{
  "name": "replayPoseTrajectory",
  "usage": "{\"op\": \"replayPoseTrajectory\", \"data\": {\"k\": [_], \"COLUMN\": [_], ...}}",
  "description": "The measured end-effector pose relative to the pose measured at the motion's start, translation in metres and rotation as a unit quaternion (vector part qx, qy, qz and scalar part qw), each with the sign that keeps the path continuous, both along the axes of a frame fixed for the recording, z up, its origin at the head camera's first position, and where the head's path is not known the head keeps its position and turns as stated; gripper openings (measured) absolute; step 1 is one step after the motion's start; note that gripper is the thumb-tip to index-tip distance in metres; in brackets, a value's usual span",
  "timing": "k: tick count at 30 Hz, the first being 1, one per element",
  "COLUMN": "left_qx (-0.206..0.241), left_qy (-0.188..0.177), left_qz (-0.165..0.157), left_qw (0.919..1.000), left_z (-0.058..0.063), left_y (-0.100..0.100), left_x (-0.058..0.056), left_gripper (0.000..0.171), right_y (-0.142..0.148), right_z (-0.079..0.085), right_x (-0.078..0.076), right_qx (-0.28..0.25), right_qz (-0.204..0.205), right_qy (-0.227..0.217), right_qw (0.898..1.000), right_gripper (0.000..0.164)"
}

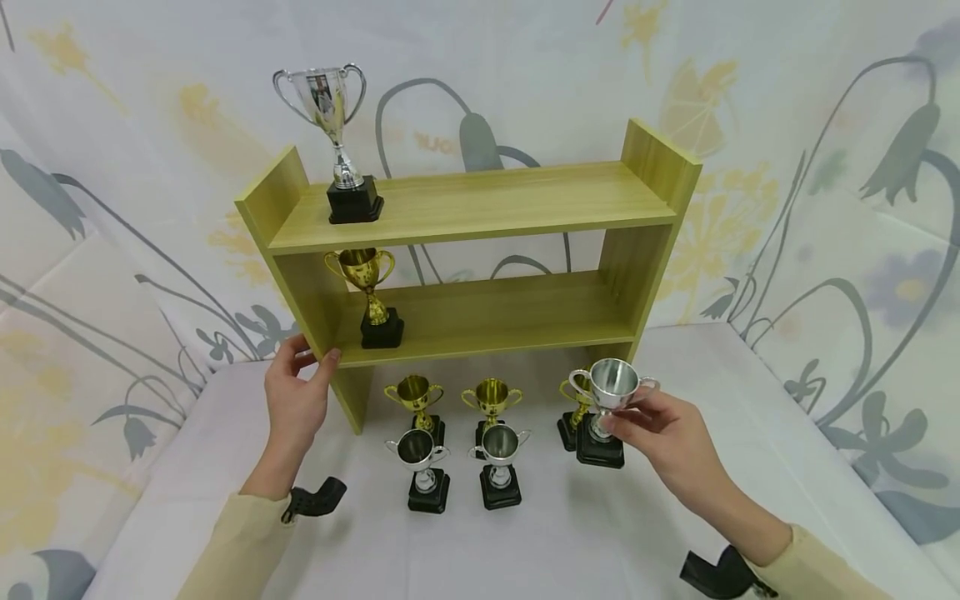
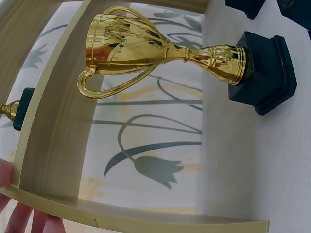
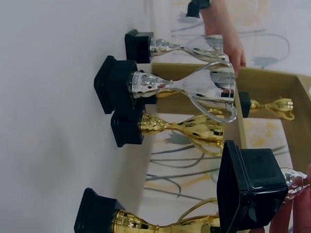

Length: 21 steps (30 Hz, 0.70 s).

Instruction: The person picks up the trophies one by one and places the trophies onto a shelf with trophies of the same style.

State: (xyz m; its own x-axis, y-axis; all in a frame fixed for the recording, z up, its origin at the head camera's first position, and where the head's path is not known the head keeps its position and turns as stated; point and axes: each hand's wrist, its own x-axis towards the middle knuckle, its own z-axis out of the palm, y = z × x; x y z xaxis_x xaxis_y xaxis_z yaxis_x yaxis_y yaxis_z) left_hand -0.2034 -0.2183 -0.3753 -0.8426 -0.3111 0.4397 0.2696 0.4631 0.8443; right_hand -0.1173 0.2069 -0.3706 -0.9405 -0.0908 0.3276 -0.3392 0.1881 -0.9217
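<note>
My right hand (image 1: 678,442) pinches a small silver trophy (image 1: 613,385) by its stem, in front of the right-hand gold trophy (image 1: 567,425). In the right wrist view its black base (image 3: 262,182) tilts toward the camera. My left hand (image 1: 294,408) grips the lower left side of the wooden shelf (image 1: 487,340), thumb in front and fingers around the outside. A large silver trophy (image 1: 354,200) stands at the left of the top board. Below it, a gold trophy (image 1: 381,327) stands at the left of the middle board.
Two gold trophies (image 1: 415,390) (image 1: 492,396) stand on the white tabletop (image 1: 555,550) under the shelf. Two silver trophies (image 1: 427,492) (image 1: 500,487) stand before them. A patterned cloth (image 1: 825,208) hangs behind. Black wrist straps (image 1: 318,500) (image 1: 720,575) are on both arms.
</note>
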Motion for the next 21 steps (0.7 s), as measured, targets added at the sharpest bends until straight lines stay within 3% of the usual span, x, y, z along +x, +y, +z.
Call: {"op": "replayPoseTrajectory", "data": {"k": [21], "left_qx": [-0.005], "left_qy": [-0.007], "left_qz": [0.008], "left_qw": [0.9999], "left_z": [-0.004], "left_y": [0.000], "left_x": [-0.001], "left_gripper": [0.038], "right_y": [0.001], "right_z": [0.019], "right_x": [-0.007], "right_qx": [0.009], "right_qz": [0.006], "right_qy": [0.030], "right_qw": [0.999], "right_gripper": [0.020]}}
